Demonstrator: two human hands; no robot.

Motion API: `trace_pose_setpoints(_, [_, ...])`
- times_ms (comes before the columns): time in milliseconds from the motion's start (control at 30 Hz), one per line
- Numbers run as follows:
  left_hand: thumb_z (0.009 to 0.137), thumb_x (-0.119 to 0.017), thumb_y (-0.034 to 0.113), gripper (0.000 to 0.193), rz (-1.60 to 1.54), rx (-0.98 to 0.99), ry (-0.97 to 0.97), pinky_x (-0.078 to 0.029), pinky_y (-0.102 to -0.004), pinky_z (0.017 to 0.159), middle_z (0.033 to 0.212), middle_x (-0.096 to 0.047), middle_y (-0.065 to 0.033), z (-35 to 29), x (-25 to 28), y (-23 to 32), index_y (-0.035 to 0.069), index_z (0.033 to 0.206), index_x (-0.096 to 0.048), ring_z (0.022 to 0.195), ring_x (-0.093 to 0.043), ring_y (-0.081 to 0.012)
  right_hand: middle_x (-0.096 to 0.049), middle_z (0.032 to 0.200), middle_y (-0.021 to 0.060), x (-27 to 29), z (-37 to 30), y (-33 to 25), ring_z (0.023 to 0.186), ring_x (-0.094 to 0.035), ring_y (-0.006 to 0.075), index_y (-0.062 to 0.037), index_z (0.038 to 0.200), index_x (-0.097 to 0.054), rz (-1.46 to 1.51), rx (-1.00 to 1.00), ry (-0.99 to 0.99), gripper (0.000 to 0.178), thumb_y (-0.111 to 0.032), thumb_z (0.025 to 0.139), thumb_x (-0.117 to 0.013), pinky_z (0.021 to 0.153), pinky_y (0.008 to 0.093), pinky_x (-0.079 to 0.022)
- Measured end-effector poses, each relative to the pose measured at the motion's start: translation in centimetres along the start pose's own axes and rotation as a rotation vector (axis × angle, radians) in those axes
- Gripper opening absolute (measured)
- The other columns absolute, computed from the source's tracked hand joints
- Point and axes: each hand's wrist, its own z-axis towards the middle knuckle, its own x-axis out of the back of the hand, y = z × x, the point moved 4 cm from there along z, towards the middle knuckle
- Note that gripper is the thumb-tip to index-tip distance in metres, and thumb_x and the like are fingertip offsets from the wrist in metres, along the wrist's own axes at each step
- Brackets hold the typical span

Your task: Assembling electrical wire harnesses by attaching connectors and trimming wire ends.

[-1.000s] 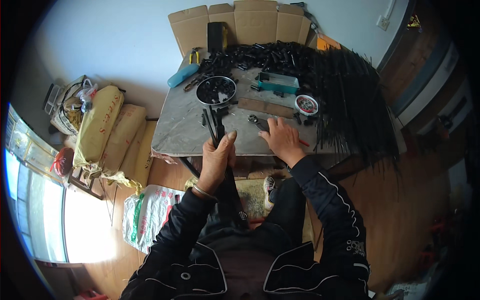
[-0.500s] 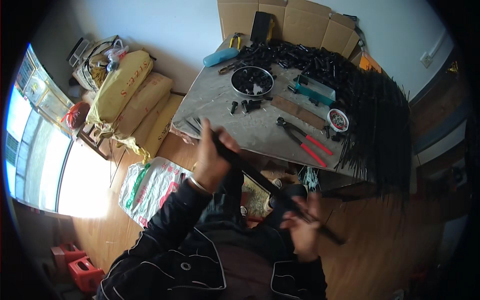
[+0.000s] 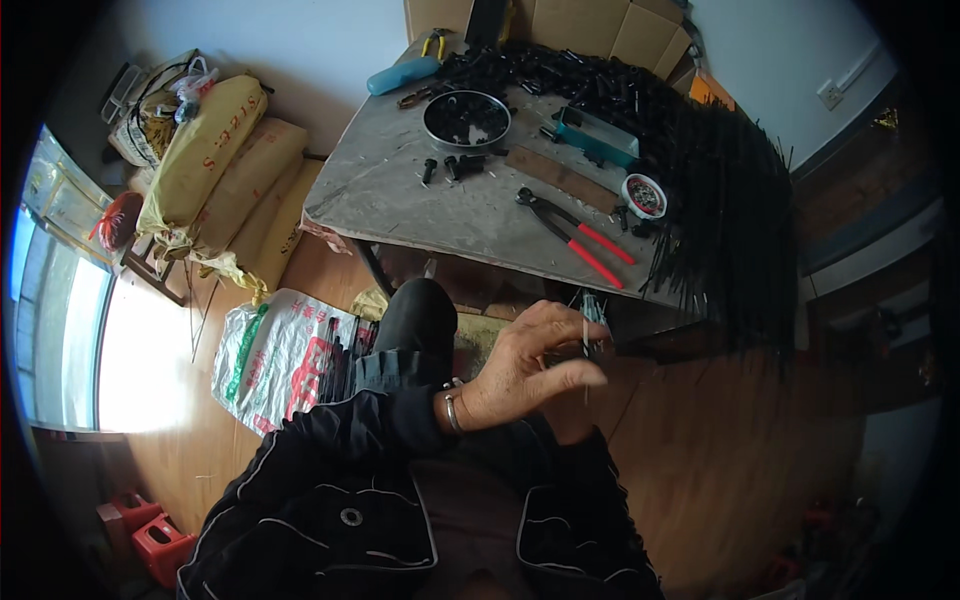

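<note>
My left hand (image 3: 525, 362) is in front of my body over my lap, palm turned toward the right. Its thumb stands apart from the curved fingers. A thin, blurred, pale and dark sliver (image 3: 587, 345) shows at the gap between them; I cannot tell what it is or whether the hand touches it. My right hand (image 3: 570, 422) is mostly hidden behind the left, with its fingers out of sight. Dark narrow strips (image 3: 340, 362) lie on a white printed plastic bag (image 3: 265, 365) left of my knee.
The grey table (image 3: 370, 190) holds red-handled pincers (image 3: 575, 240), a round pan (image 3: 467, 120) of black parts, a brown flat bar (image 3: 562, 178), a teal box (image 3: 600, 140) and a small white bowl (image 3: 643, 196). Black strips (image 3: 730, 220) overhang its right edge. Full sacks (image 3: 205, 150) are stacked left.
The long black strip held across both hands is no longer plainly visible. My left hand has moved right and down, now covering most of the right. The view has shifted slightly.
</note>
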Motion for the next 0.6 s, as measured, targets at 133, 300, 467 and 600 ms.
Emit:
trace_pose_setpoints(133, [0.086,-0.07,0.021,0.034,0.022,0.119,0.05,-0.045,-0.0276,0.076,0.092,-0.059,-0.006,-1.1,1.9,-1.2,0.003,0.115,-0.065,0.084,-0.056,-0.0159,-0.061,0.08,0.0092,-3.4,1.8,-3.0,0.074,-0.063,0.0242,-0.004,0.099,-0.055,-0.33,0.157,0.022,0.016,-0.016,0.089,-0.061,0.062,0.0328,-0.048])
trace_pose_setpoints(300, [0.093,-0.061,0.019,0.027,0.084,0.237,0.105,-0.046,-0.0252,0.073,0.091,-0.058,-0.0058,-1.5,5.3,-2.3,0.001,0.113,-0.065,0.083,-0.055,-0.0136,-0.063,0.078,0.0068,-4.3,1.5,-2.0,0.067,-0.062,0.0209,-0.0054,0.104,-0.058,-0.277,-0.009,-0.05,0.026,-0.015,0.083,-0.07,0.06,0.0302,-0.048])
trace_pose_setpoints(467, [0.094,-0.059,0.018,0.023,-0.023,0.324,-0.111,-0.048,-0.027,0.075,0.092,-0.059,-0.0059,-1.4,7.0,-3.8,0.001,0.108,-0.065,0.086,-0.058,-0.0144,-0.059,0.075,-0.0006,-2.3,3.2,-3.8,0.068,-0.054,0.0057,-0.0019,0.091,-0.06,0.289,-0.254,-0.061,0.015,-0.005,0.082,-0.071,0.062,0.0223,-0.045])
trace_pose_setpoints(600, [0.091,-0.063,0.019,0.02,0.204,0.22,-0.004,-0.046,-0.0292,0.07,0.086,-0.058,-0.0073,-1.2,6.4,-3.9,-0.001,0.093,-0.063,0.079,-0.058,-0.0185,-0.06,0.078,-0.0007,-2.5,2.8,-3.4,0.073,-0.055,0.0057,-0.0019,0.09,-0.061,0.233,-0.224,-0.03,0.011,-0.007,0.086,-0.069,0.067,0.0216,-0.046])
